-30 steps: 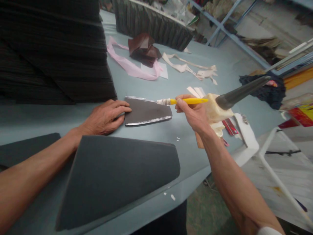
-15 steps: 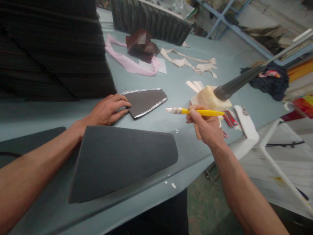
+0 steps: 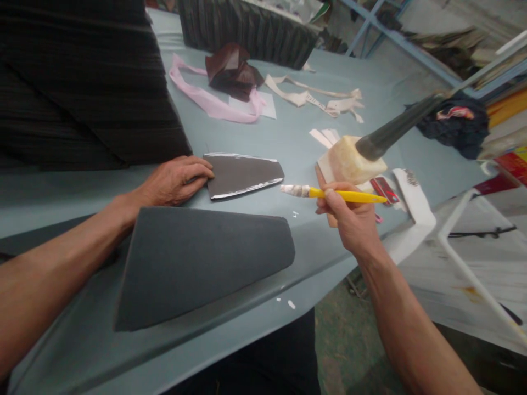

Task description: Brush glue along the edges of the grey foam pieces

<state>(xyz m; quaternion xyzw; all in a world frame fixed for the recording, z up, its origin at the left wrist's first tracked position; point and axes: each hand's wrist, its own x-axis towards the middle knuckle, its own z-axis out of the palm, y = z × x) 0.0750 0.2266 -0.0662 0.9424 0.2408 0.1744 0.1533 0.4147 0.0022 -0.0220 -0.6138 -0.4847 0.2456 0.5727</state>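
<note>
At the far left I am seeing a tall stack of dark sheets (image 3: 78, 88) rising from the blue-grey tabletop (image 3: 296, 137). Just right of its foot, my left hand (image 3: 177, 178) is lying low with fingers together, the fingertips touching the left end of a small tapered dark panel (image 3: 242, 174); whether they are gripping it I cannot tell. Nearer me, a larger tapered dark panel (image 3: 206, 263) is lying beside the left forearm. Behind, a pink fabric strip (image 3: 209, 104) is curling around crumpled brown material (image 3: 230, 71). The small panel is resting flat mid-table, white streaks (image 3: 247, 188) running along its two long edges. Well apart from the left hand, my right hand (image 3: 352, 222) is pinching a yellow-handled brush (image 3: 349, 195), whose white-coated bristles (image 3: 294, 190) are pointing left, just beside the panel's right end. Behind that hand a cream-coloured block (image 3: 346, 162) is standing, a dark tapered shaft (image 3: 395, 129) slanting up from it. Farther right, dark cloth (image 3: 457, 129) is lying bunched.
</note>
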